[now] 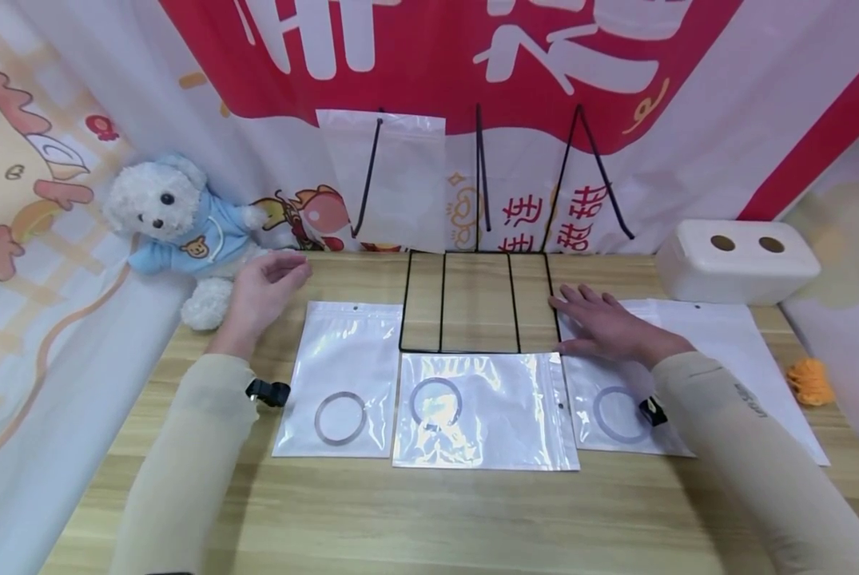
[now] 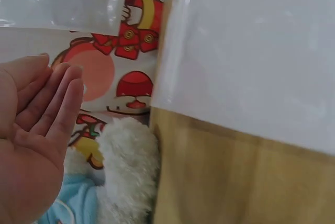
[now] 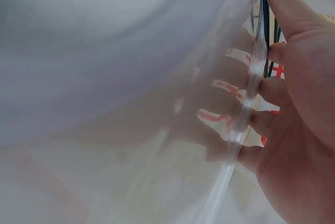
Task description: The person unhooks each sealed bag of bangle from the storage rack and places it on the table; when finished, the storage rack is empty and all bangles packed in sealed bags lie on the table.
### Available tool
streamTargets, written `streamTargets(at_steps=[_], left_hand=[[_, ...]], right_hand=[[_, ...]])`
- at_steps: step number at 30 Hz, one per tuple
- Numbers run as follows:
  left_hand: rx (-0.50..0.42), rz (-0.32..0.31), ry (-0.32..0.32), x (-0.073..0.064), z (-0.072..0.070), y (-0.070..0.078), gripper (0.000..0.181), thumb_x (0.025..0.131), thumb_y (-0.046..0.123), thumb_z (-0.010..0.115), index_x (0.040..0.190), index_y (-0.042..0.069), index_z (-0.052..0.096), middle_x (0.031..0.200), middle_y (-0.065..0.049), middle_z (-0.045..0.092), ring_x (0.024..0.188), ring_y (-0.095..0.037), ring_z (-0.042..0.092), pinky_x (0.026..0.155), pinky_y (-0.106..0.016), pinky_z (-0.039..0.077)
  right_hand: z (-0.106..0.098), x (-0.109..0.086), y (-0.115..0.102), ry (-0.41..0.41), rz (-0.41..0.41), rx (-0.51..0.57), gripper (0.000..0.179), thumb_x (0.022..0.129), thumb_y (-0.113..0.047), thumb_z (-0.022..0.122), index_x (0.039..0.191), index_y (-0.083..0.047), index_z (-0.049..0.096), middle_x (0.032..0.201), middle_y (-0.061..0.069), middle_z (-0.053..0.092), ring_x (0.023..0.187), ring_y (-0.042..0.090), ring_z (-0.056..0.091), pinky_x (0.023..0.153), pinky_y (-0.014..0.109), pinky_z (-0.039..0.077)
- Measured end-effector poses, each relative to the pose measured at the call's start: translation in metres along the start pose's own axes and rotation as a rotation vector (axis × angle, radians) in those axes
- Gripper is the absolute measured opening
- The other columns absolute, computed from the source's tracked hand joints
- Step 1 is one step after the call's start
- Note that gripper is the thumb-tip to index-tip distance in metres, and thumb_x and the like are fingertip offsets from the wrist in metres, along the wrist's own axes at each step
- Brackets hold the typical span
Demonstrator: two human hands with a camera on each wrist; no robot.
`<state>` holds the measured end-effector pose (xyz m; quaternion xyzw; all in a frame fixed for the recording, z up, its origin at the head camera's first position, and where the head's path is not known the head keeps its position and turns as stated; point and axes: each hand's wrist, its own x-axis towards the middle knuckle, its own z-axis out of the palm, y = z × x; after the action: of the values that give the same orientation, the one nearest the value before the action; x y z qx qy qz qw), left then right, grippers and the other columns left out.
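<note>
My left hand (image 1: 267, 291) hovers with loosely bent fingers beside the plush bear's leg, holding nothing; the left wrist view shows its palm (image 2: 31, 166). At the right, my right hand (image 1: 605, 323) lies with fingers spread over the top of a zip pouch (image 1: 602, 403) with a ring mark, fingertips at the wire rack's right side. In the right wrist view the pouch's glossy edge (image 3: 230, 166) runs along the fingers. The black wire rack (image 1: 442, 303) stands between the hands, and a white pouch (image 1: 407, 184) hangs on its left hook.
A left pouch (image 1: 346, 359) and a sideways middle pouch (image 1: 501, 415) lie before the rack; another white pouch (image 1: 731, 343) lies at right. The plush bear (image 1: 213, 231) sits at back left, a cream two-holed box (image 1: 738, 263) at back right, an orange item (image 1: 810, 382) below it.
</note>
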<state>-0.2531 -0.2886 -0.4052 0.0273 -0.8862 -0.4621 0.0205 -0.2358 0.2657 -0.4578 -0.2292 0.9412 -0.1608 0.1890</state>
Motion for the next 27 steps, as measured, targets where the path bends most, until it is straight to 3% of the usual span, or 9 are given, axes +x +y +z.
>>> streamTargets(at_steps=[2, 6, 9, 16, 22, 27], left_hand=[[-0.019, 0.024, 0.029, 0.002, 0.001, 0.007, 0.045, 0.108, 0.039, 0.067, 0.143, 0.011, 0.068, 0.142, -0.01, 0.069, 0.128, -0.02, 0.067, 0.109, -0.032, 0.056], [-0.063, 0.112, 0.075, 0.009, 0.002, 0.024, 0.042, 0.107, 0.04, 0.069, 0.138, 0.012, 0.071, 0.138, -0.007, 0.072, 0.12, -0.012, 0.068, 0.101, -0.021, 0.056], [-0.107, 0.157, 0.101, 0.016, 0.002, 0.038, 0.04, 0.106, 0.04, 0.07, 0.137, 0.015, 0.073, 0.138, -0.005, 0.072, 0.119, -0.01, 0.068, 0.102, -0.021, 0.055], [-0.177, 0.164, 0.184, 0.036, 0.007, 0.071, 0.038, 0.107, 0.04, 0.068, 0.139, 0.02, 0.072, 0.141, -0.002, 0.071, 0.127, -0.015, 0.066, 0.113, -0.03, 0.054], [-0.239, 0.169, 0.23, 0.053, 0.008, 0.1, 0.041, 0.108, 0.035, 0.067, 0.146, 0.02, 0.067, 0.148, 0.0, 0.068, 0.136, -0.016, 0.063, 0.118, -0.028, 0.05], [-0.264, 0.149, 0.221, 0.063, 0.003, 0.127, 0.043, 0.108, 0.034, 0.066, 0.15, 0.023, 0.064, 0.154, 0.002, 0.064, 0.142, -0.015, 0.06, 0.121, -0.026, 0.047]], right_hand=[[0.0, 0.0, 0.0, 0.002, -0.001, 0.001, 0.09, 0.104, -0.052, 0.068, 0.173, -0.013, 0.025, 0.181, 0.024, 0.007, 0.166, 0.055, -0.001, 0.131, 0.073, -0.002], [0.0, -0.001, -0.001, 0.003, -0.002, 0.008, 0.09, 0.104, -0.053, 0.068, 0.173, -0.013, 0.025, 0.181, 0.024, 0.007, 0.166, 0.054, -0.002, 0.131, 0.073, -0.002], [0.0, -0.001, -0.001, 0.006, -0.001, 0.015, 0.09, 0.104, -0.053, 0.068, 0.173, -0.013, 0.026, 0.181, 0.024, 0.007, 0.166, 0.055, -0.002, 0.131, 0.073, -0.003], [0.001, -0.001, -0.001, -0.011, 0.029, 0.033, 0.089, 0.104, -0.051, 0.069, 0.173, -0.016, 0.025, 0.182, 0.02, 0.005, 0.167, 0.051, -0.004, 0.132, 0.072, -0.004], [0.001, -0.002, -0.001, -0.006, 0.025, 0.016, 0.09, 0.104, -0.052, 0.069, 0.173, -0.015, 0.026, 0.182, 0.022, 0.006, 0.166, 0.053, -0.003, 0.131, 0.072, -0.003], [0.001, -0.001, 0.0, -0.009, 0.025, 0.025, 0.09, 0.104, -0.053, 0.069, 0.173, -0.016, 0.026, 0.182, 0.021, 0.006, 0.167, 0.052, -0.003, 0.131, 0.072, -0.004]])
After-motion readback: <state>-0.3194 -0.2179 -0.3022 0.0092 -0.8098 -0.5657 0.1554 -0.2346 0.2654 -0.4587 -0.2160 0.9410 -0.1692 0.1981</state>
